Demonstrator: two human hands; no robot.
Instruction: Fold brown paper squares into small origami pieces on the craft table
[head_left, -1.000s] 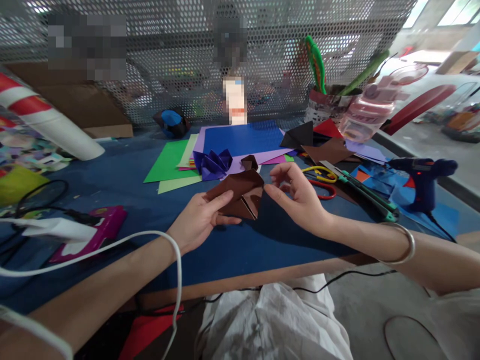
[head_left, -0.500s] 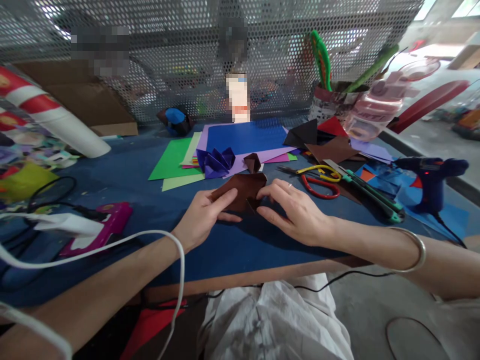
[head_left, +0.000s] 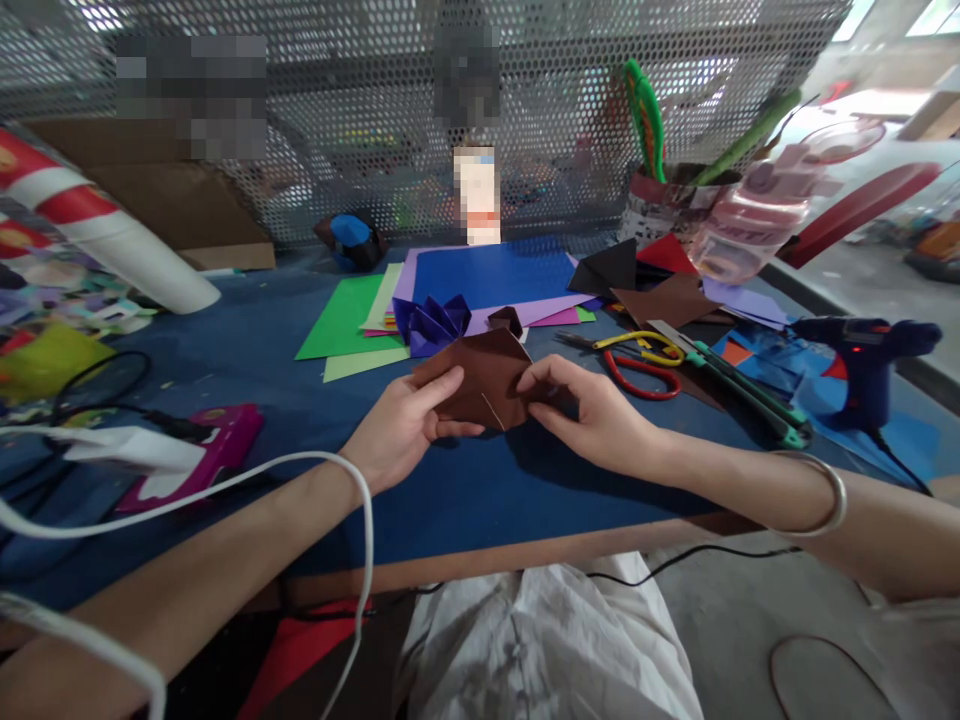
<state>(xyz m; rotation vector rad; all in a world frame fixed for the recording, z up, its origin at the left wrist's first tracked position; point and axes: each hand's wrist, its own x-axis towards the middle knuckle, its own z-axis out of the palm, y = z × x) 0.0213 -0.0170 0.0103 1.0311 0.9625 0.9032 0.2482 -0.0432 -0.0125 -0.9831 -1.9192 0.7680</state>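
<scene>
A piece of folded brown paper (head_left: pixel 484 375) is held up a little above the blue table, with a pale crease or edge near its lower side. My left hand (head_left: pixel 405 420) grips its left side, thumb on top and fingers underneath. At the right edge, my right hand (head_left: pixel 592 405) pinches the paper between thumb and fingers. Just behind it stand a folded purple paper shape (head_left: pixel 431 325) and a small folded brown paper piece (head_left: pixel 505 320).
Coloured sheets (head_left: pixel 487 275) are stacked behind. To the right lie scissors (head_left: pixel 641 365), a green utility knife (head_left: pixel 750 390) and a glue gun (head_left: pixel 862 360). A pink power strip (head_left: pixel 232 440) sits left, its white cable (head_left: pixel 364 540) crossing my left forearm.
The brown paper has been raised and tilted so its face shows more fully. My right hand has shifted slightly and now pinches the right edge.
</scene>
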